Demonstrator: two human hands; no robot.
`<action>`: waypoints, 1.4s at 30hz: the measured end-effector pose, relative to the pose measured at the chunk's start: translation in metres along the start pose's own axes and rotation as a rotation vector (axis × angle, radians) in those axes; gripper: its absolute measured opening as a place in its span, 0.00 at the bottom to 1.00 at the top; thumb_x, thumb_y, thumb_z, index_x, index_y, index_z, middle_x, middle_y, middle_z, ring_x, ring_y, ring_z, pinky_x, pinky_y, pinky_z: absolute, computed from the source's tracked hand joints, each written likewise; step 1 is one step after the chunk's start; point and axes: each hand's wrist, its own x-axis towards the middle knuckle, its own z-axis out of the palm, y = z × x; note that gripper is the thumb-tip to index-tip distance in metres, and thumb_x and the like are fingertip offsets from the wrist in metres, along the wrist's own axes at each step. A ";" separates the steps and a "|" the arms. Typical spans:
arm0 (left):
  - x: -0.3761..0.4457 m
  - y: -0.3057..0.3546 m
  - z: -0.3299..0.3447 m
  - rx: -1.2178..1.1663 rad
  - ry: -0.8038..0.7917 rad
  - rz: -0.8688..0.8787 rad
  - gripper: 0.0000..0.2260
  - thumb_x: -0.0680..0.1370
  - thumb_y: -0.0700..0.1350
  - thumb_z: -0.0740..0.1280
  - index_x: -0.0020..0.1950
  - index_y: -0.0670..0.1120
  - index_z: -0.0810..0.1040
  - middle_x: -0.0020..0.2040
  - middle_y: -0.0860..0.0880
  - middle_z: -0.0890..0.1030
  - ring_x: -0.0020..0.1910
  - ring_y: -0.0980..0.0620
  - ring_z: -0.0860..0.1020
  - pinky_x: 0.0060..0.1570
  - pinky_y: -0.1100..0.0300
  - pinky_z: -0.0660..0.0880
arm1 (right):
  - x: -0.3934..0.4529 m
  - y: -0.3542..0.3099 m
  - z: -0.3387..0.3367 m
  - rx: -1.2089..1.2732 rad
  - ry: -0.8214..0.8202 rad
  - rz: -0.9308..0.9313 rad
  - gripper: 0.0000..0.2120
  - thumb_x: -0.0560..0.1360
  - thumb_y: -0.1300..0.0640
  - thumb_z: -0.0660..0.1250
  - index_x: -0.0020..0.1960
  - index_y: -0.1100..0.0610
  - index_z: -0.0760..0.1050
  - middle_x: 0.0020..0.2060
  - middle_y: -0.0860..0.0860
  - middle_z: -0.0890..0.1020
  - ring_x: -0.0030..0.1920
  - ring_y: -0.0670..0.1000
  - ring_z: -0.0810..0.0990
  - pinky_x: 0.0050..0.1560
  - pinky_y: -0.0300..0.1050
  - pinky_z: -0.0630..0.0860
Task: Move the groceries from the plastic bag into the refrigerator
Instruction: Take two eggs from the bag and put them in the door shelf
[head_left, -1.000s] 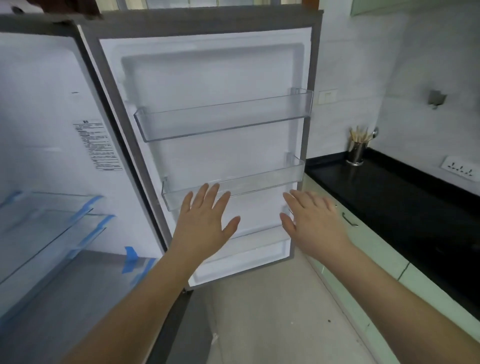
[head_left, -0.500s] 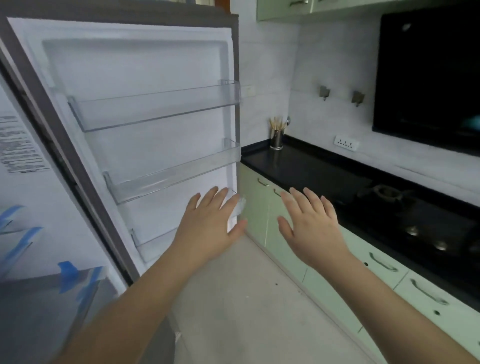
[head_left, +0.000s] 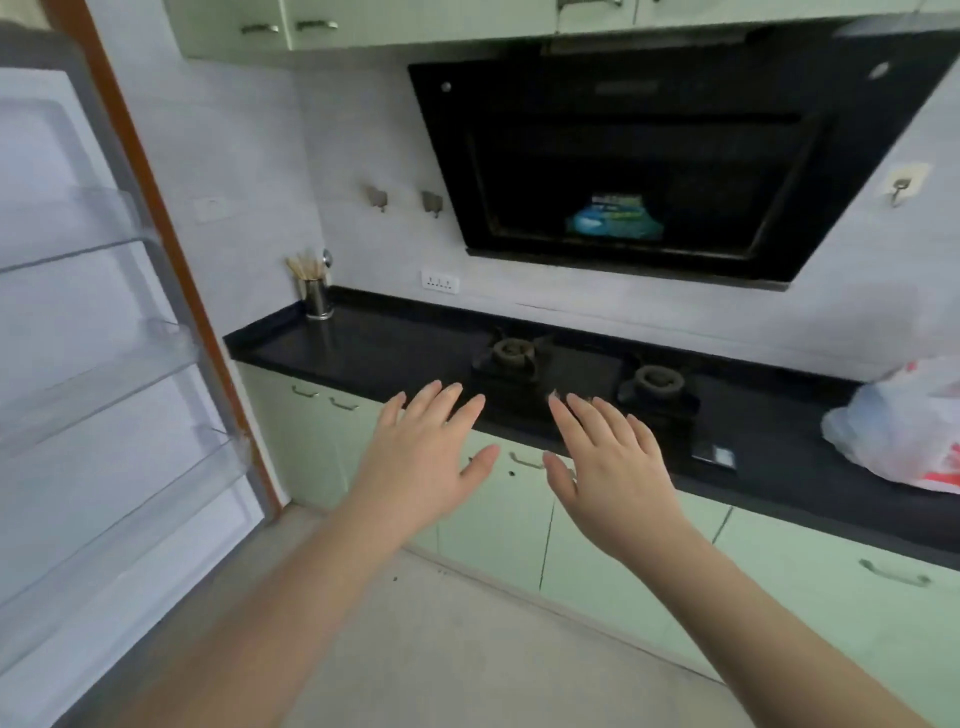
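A white plastic bag (head_left: 904, 426) with red print sits on the black countertop (head_left: 363, 348) at the far right, partly cut off by the frame edge. The refrigerator door (head_left: 93, 364) stands open at the left, its clear door shelves bare. My left hand (head_left: 421, 457) and my right hand (head_left: 608, 467) float side by side in front of the counter, palms down, fingers spread, holding nothing. Both hands are well left of the bag.
A two-burner gas hob (head_left: 582, 374) is set into the countertop, below a black range hood (head_left: 649, 156). A metal cup of chopsticks (head_left: 314, 293) stands at the counter's left end. Pale green cabinets (head_left: 597, 551) run under the counter. A small dark object (head_left: 714, 454) lies by the hob.
The view has swung right, from the refrigerator door to the counter and hob. The plastic bag has come into sight. Both hands stay open and empty.
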 end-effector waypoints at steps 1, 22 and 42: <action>0.005 0.020 0.001 -0.006 0.005 0.038 0.36 0.74 0.66 0.36 0.79 0.54 0.57 0.79 0.50 0.61 0.78 0.49 0.55 0.75 0.47 0.52 | -0.010 0.018 -0.004 -0.010 0.011 0.032 0.30 0.78 0.41 0.46 0.77 0.51 0.61 0.73 0.50 0.70 0.74 0.56 0.66 0.72 0.58 0.62; 0.061 0.396 -0.007 -0.101 0.023 0.557 0.37 0.73 0.66 0.33 0.79 0.56 0.55 0.79 0.50 0.59 0.79 0.50 0.52 0.76 0.49 0.50 | -0.208 0.326 -0.078 -0.148 0.105 0.550 0.29 0.77 0.42 0.49 0.74 0.53 0.66 0.69 0.51 0.74 0.70 0.56 0.71 0.69 0.59 0.67; 0.236 0.546 0.054 -0.200 0.080 0.828 0.32 0.78 0.63 0.42 0.77 0.51 0.61 0.76 0.45 0.65 0.77 0.45 0.59 0.73 0.46 0.57 | -0.149 0.488 -0.057 -0.292 0.076 0.736 0.29 0.76 0.43 0.51 0.73 0.55 0.68 0.68 0.53 0.75 0.69 0.58 0.72 0.66 0.59 0.70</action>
